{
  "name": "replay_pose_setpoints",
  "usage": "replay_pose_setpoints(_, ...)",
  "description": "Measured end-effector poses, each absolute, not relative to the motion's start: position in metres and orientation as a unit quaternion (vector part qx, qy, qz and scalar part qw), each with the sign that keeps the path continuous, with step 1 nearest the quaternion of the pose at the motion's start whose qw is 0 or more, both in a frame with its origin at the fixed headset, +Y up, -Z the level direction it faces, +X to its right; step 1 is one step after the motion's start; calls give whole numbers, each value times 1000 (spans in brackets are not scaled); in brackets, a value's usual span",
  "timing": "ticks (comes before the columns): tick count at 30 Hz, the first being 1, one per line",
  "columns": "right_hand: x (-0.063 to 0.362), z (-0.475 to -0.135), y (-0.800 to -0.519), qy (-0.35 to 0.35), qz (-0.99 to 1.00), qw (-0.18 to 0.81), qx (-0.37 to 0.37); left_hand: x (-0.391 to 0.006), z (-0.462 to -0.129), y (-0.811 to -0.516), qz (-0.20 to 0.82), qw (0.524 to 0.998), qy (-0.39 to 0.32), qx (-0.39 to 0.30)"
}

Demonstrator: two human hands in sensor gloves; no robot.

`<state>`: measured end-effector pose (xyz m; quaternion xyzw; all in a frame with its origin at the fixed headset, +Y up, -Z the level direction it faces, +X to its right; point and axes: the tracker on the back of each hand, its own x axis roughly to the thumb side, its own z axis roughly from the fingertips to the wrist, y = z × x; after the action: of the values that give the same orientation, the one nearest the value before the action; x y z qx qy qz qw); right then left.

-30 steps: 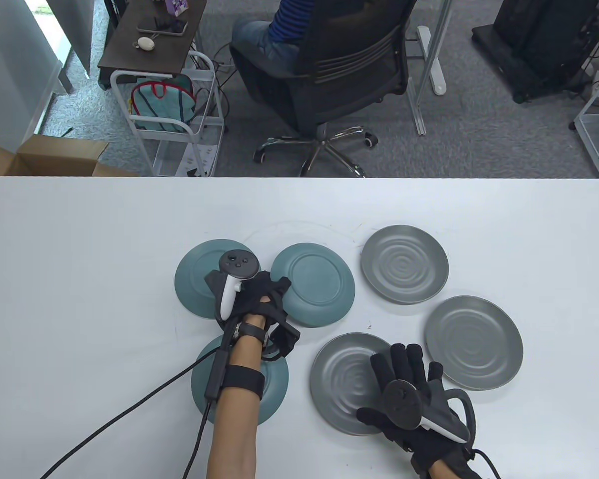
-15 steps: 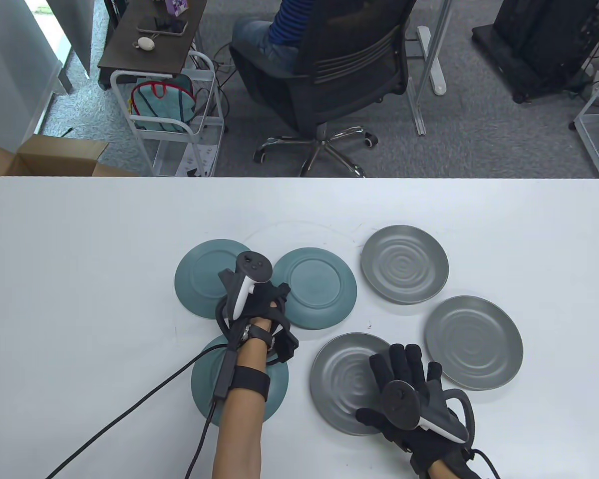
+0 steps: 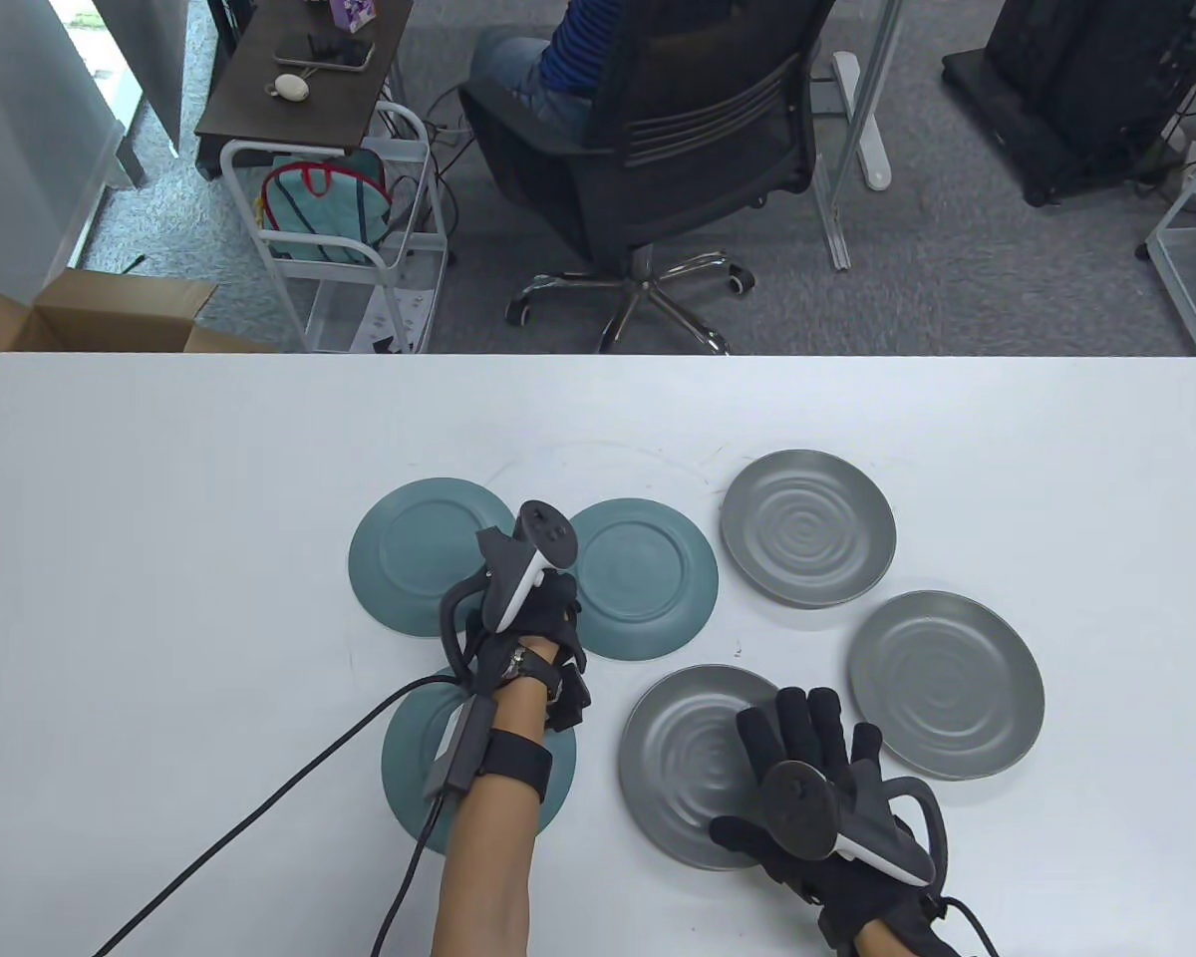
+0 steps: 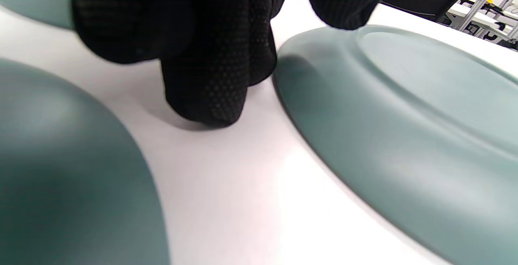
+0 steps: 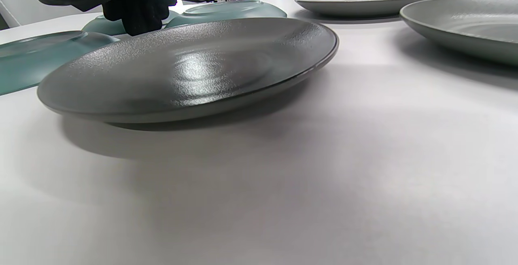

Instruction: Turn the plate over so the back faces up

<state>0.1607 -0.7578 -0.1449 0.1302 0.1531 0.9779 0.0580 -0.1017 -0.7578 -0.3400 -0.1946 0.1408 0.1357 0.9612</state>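
Six plates sit on the white table (image 3: 159, 478). Three teal plates on the left lie with their backs up, and three grey plates on the right lie face up, showing swirl rings. The near grey plate (image 3: 693, 763) looks like the next one to turn over; it is at the front of the table, just beside the near teal plate (image 3: 414, 758). The right hand (image 3: 817, 788) rests on its right side with the fingers (image 3: 792, 723) spread flat, holding nothing yet. The left hand (image 3: 533, 623) is down between the teal plates, its fingertips (image 4: 210, 103) touching the table next to the middle teal plate (image 3: 643, 578); I cannot tell if it is pinching that rim or just letting go. The grey plate looks hard and stiff, maybe a bit heavy, and it could chip or break if dropped. Its top looks rough, but the rim is thin and may slip. In the right wrist view its edge lifts off the table a little, so a good hold is fingers under that rim and thumb on top. The plate is round, so it has no long side. It lies flat with its bowl facing up.
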Motion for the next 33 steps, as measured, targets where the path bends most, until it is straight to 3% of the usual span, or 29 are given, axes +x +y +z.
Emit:
replay_pose_setpoints(11,160,-144,-757,152,978,53,131,-106,-327,-732,90,978,64,-177)
replay_pose_setpoints(18,161,-144,-757,151,979,51,129,-118,-296,-720,25,988,-20,-150)
replay_pose_setpoints(25,160,-144,-757,152,979,48,126,-142,-252,-725,-30,992,-64,-107)
replay_pose_setpoints(33,158,-143,-759,156,979,38,127,-182,-207,-749,-53,990,-60,-116)
